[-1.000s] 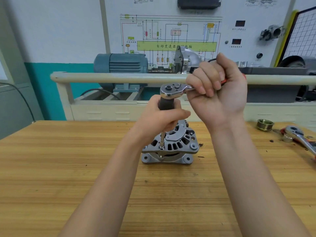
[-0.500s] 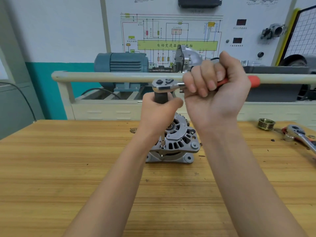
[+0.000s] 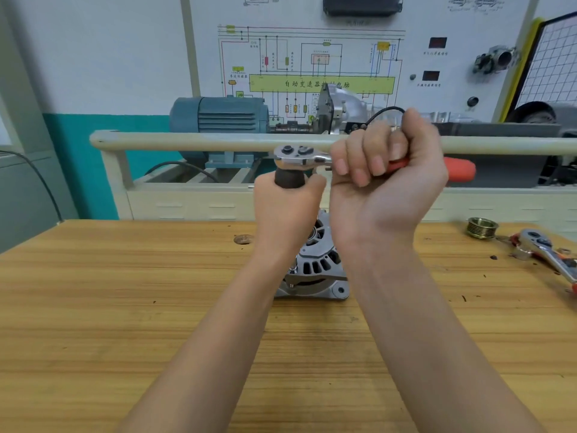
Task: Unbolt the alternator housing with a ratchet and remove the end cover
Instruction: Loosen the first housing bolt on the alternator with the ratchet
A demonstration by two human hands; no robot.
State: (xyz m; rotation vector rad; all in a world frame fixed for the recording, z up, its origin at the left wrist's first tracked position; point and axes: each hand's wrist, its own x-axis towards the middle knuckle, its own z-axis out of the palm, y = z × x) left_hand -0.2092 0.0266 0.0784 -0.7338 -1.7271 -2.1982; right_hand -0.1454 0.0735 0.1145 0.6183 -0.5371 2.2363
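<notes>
A grey alternator [image 3: 318, 270] stands on the wooden bench [image 3: 125, 307], mostly hidden behind my two forearms. Above it a chrome ratchet [image 3: 299, 156] with a red handle sits on a dark extension bar [image 3: 288, 179] that runs down toward the housing's left edge. My left hand [image 3: 287, 214] grips the extension bar just under the ratchet head. My right hand [image 3: 390, 182] holds the ratchet's red handle, whose end sticks out to the right. The bolt under the extension is hidden by my left hand.
A second ratchet [image 3: 549, 254] with a red handle and a brass-coloured pulley [image 3: 482, 228] lie at the bench's right end. A beige rail [image 3: 203, 142] and a training stand with a blue motor [image 3: 218, 115] stand behind the bench.
My right hand has swung the ratchet handle to the right, so more of the red end shows. The camera view has shifted, with the alternator more hidden behind my arms.
</notes>
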